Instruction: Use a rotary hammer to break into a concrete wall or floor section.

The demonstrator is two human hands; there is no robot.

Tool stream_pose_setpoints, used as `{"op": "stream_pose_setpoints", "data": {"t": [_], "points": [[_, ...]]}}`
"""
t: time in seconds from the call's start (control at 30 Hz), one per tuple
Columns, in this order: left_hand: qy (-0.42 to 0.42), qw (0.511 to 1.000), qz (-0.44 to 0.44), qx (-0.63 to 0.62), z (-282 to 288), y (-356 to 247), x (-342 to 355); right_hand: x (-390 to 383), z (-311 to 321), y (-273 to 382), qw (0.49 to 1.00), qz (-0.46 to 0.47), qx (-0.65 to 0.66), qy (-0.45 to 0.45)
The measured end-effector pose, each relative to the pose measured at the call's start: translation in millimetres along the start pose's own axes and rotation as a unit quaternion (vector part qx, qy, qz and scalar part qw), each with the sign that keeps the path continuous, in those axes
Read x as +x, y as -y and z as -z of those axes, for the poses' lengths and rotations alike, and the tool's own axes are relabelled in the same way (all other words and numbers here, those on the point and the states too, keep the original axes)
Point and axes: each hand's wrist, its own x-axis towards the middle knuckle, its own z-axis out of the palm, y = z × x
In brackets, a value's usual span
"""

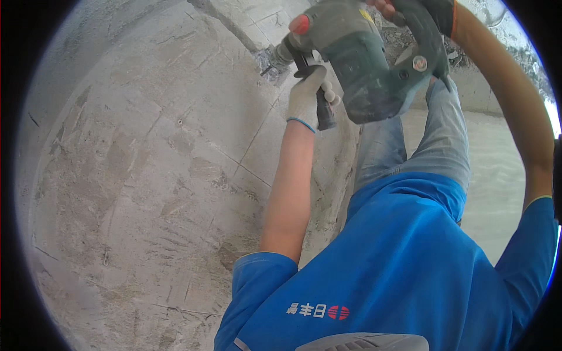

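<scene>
A dark green power hammer drill with a red button fills the top middle of the head view. My left hand, in a white glove with a blue cuff, is closed on its black side handle. My right hand, in a dark glove with bare fingertips, grips the rear handle at the top edge. The tool's nose meets a broken, dusty spot on a rough concrete surface, where a chiselled groove runs from the upper left. The exact bit contact is hard to make out.
The scored, patchy concrete surface curves across the left side of the view. Broken rubble lies at the upper right above a concrete ledge. My jeans-clad legs stand beside the concrete, with pale floor to their right.
</scene>
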Motion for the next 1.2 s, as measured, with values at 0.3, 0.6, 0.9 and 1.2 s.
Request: {"op": "stream_pose_setpoints", "data": {"t": [0.3, 0.6, 0.9, 1.2], "points": [[0.02, 0.997, -0.06, 0.032, 4, -12, -15, 24, 31, -19, 0.978, 0.109, -0.145, -0.104], [-0.059, 0.992, -0.106, -0.027, 10, 7, -18, 40, 68, -60, 0.92, 0.207, -0.278, -0.184], [-0.026, 0.977, -0.176, -0.115, 29, 1, -17, 76, 74, -100, 0.838, 0.32, -0.363, -0.252], [0.019, 0.977, -0.169, -0.128, 33, 11, -1, 134, 111, -119, 0.713, 0.43, -0.43, -0.348]]}}
